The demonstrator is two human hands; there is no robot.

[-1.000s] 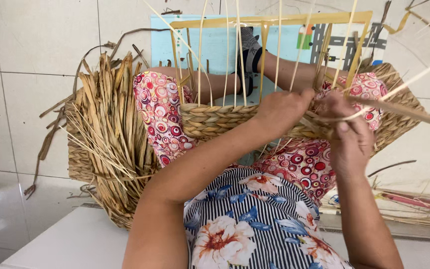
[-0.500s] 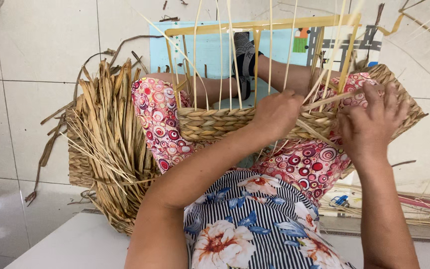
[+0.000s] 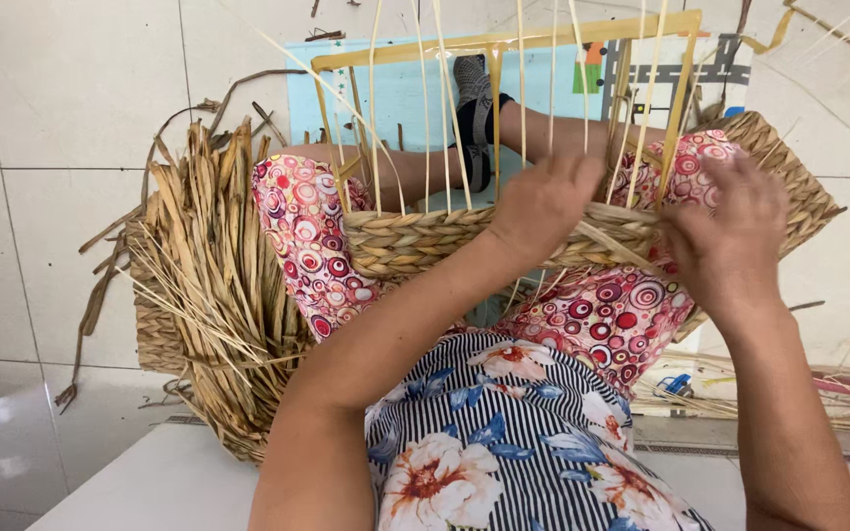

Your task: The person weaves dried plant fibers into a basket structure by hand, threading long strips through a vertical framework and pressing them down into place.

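A half-woven straw basket (image 3: 415, 241) lies across my lap, its braided rim facing me. Thin pale stakes (image 3: 445, 108) rise from the rim inside a yellow wooden frame (image 3: 504, 41). My left hand (image 3: 543, 202) grips the middle of the rim, fingers curled over the weave. My right hand (image 3: 730, 236) is on the right part of the rim by a frame post, pinching a flat straw strand (image 3: 622, 241) that runs over from the left hand. My legs in red patterned trousers (image 3: 312, 246) lie under the basket.
A thick bundle of dried straw (image 3: 209, 285) lies on the tiled floor to the left. A light blue mat (image 3: 395, 93) sits beyond the basket under my socked foot (image 3: 472, 88). More loose strands and a small blue object (image 3: 679, 383) lie at the right.
My right hand let a long strand that stuck out to the right go slack, lifted with spread fingers, then came down on the rim. My left hand stayed on the rim.
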